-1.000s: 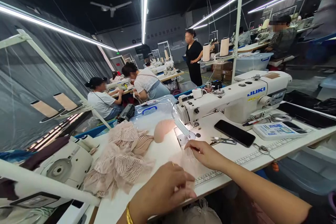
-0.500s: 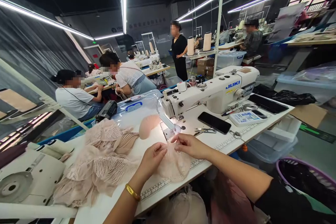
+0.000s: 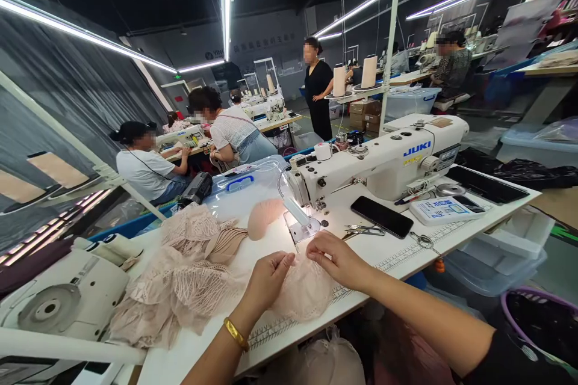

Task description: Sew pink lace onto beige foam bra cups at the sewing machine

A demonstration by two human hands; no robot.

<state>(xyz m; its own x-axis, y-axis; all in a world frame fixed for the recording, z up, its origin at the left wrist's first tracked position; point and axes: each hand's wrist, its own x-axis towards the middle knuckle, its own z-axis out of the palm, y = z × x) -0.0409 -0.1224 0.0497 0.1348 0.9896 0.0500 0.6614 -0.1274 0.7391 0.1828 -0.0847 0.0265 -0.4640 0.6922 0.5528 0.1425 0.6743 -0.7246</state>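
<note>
A pale pink lace piece (image 3: 303, 289) lies at the front edge of the white table, just before the needle area of a JUKI sewing machine (image 3: 383, 156). My left hand (image 3: 270, 277) pinches its upper left edge, thumb against fingers. My right hand (image 3: 336, 258) pinches its upper right edge, fingers bent over it. A lamp lights the needle plate (image 3: 303, 230) just beyond my hands. Left of them lie a heap of pink lace fabric (image 3: 180, 283), striped beige pieces (image 3: 227, 245) and a smooth pink cup (image 3: 264, 218).
Right of the needle lie small scissors (image 3: 365, 230), a black phone (image 3: 382, 216), a keyring (image 3: 425, 242) and a white box (image 3: 445, 210). A clear plastic bin (image 3: 253, 183) stands behind. Thread cones (image 3: 111, 248) sit at left. Several people are farther back.
The view has swung a little to the left, so everything appears farther right. My hands keep their pinches on the lace, with slightly shifted fingers.
</note>
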